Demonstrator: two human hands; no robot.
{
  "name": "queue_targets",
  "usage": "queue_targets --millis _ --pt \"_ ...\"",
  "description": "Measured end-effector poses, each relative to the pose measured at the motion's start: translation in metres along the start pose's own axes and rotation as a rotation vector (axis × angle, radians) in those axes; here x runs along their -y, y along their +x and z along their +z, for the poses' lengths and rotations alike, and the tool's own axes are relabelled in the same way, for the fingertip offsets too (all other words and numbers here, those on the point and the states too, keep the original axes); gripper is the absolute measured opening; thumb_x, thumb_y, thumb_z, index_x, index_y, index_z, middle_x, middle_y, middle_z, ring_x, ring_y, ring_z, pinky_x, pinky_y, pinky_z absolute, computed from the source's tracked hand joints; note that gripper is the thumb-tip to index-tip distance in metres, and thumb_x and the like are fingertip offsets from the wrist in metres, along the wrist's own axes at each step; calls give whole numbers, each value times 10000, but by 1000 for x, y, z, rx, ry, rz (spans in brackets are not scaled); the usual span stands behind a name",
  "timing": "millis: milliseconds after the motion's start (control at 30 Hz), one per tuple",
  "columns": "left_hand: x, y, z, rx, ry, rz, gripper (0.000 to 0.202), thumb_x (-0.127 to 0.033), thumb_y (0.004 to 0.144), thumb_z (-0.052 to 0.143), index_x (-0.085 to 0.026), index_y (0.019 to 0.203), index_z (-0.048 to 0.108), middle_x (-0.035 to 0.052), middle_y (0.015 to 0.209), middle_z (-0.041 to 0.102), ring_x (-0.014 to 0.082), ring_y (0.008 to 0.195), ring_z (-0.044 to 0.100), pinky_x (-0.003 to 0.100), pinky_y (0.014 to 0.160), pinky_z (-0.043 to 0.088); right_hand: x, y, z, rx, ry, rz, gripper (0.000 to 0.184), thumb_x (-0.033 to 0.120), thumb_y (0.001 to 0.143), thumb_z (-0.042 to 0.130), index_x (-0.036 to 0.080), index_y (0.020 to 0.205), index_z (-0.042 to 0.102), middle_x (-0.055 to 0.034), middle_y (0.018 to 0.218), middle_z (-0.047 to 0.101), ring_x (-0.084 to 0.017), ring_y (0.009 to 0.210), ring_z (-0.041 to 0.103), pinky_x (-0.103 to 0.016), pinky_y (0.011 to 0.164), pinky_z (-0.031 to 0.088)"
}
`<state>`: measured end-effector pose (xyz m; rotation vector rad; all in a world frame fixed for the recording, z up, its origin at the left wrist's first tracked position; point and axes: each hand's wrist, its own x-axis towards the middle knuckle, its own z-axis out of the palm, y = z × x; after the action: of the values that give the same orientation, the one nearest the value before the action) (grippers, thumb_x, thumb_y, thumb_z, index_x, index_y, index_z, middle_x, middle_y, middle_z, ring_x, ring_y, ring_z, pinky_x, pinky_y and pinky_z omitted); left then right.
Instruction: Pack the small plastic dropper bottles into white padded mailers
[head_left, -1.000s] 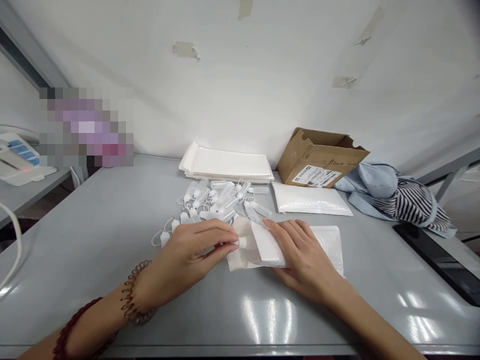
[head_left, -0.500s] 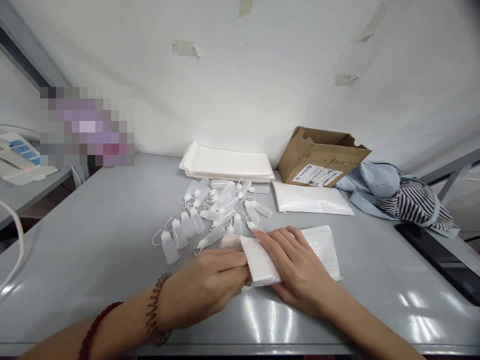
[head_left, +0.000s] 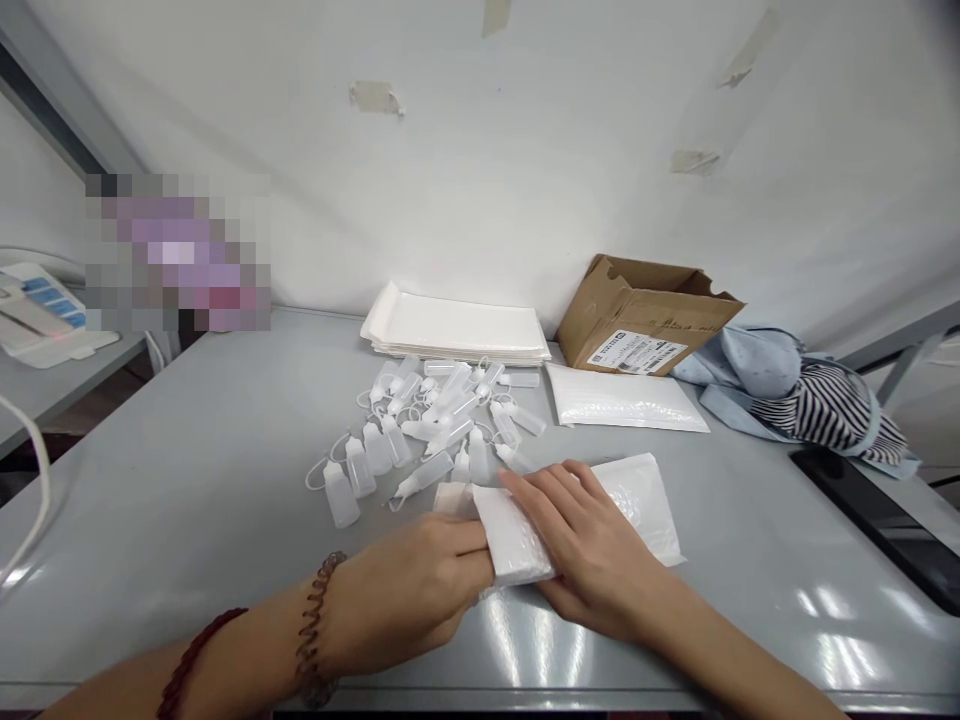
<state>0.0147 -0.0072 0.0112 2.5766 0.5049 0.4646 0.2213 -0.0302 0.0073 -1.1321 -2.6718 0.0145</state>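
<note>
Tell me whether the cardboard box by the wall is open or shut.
Open: the cardboard box has its flaps apart, with its brown inside showing.

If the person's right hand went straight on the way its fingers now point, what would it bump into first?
Probably a small translucent plastic dropper bottle at the near edge of the pile, just beyond the fingertips of the right hand, though depth is hard to judge from this view.

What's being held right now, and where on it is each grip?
A white padded mailer: the left hand grips its folded-over left end, while the right hand lies across its middle, fingers on top.
</note>
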Motion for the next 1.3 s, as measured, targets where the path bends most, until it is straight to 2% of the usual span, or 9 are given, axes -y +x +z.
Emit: queue_targets --millis 133,267,333,467,533,767,867,1000,1300 --pt "-1 -3 -1 208 -74 -87 345 38 702 409 -179 922 563 50 960 640 165 790 582 226 667 491 3 0 2 30 4 -6 582 158 739 476 18 1295 374 -183 1042 592 -308 942 511 -506 834 385" --pt "-5 -1 -9 207 -245 -113 350 32 738 412 -200 955 558 34 1006 630 160 893 581 230 777 484 2 -1 0 5 23 -17 574 189 757 468 30 1298 361 -177 1026 593 -306 925 515 -506 817 395" --pt "-6 0 -16 111 -286 -124 301 8 794 407 -205 920 578 12 956 639 145 888 582 231 816 471 -1 -1 -3 -19 39 -9 574 226 779 480 42 1307 347 -176 1030 585 -302 918 515 -496 807 401" --pt "1 -2 -26 -366 -170 -274 223 -164 879 502 -231 1080 574 9 1031 639 137 858 606 251 828 482 -11 -2 -12 -87 50 87 613 254 776 498 79 1334 313 -179 1130 527 -306 989 485 -475 821 407" --pt "7 -2 -24 -501 -115 -403 335 -275 833 605 -229 1158 536 36 1117 601 139 799 606 261 753 509 -13 -2 -14 -112 44 123 646 243 748 494 91 1344 297 -181 1172 489 -319 1052 451 -488 852 397" --pt "9 6 -16 -118 -556 -701 348 -380 889 458 -151 633 511 -38 525 472 101 483 491 196 425 365 -6 -1 -9 -161 30 62 749 248 712 482 82 1388 205 -225 1364 298 -384 1269 281 -571 957 319" --pt "8 7 -21 -140 -779 -742 335 -412 893 456 -149 709 549 -32 578 520 101 520 513 197 470 409 -2 0 -4 -189 -40 -1 720 271 772 498 53 1390 200 -268 1423 217 -416 1337 176 -583 974 308" --pt "10 8 -26 -188 -895 -754 329 -420 890 466 -151 726 562 -15 646 571 117 589 549 220 549 472 1 1 3 -177 -208 -20 595 81 806 427 -18 1367 255 -297 1400 317 -387 1354 189 -560 978 317" --pt "0 7 -25 -297 -739 -696 305 -374 927 408 -191 965 649 -30 619 623 127 565 612 203 530 516 0 2 4 -34 -249 16 581 115 823 415 142 1396 324 -270 1439 286 -399 1329 269 -608 888 347"
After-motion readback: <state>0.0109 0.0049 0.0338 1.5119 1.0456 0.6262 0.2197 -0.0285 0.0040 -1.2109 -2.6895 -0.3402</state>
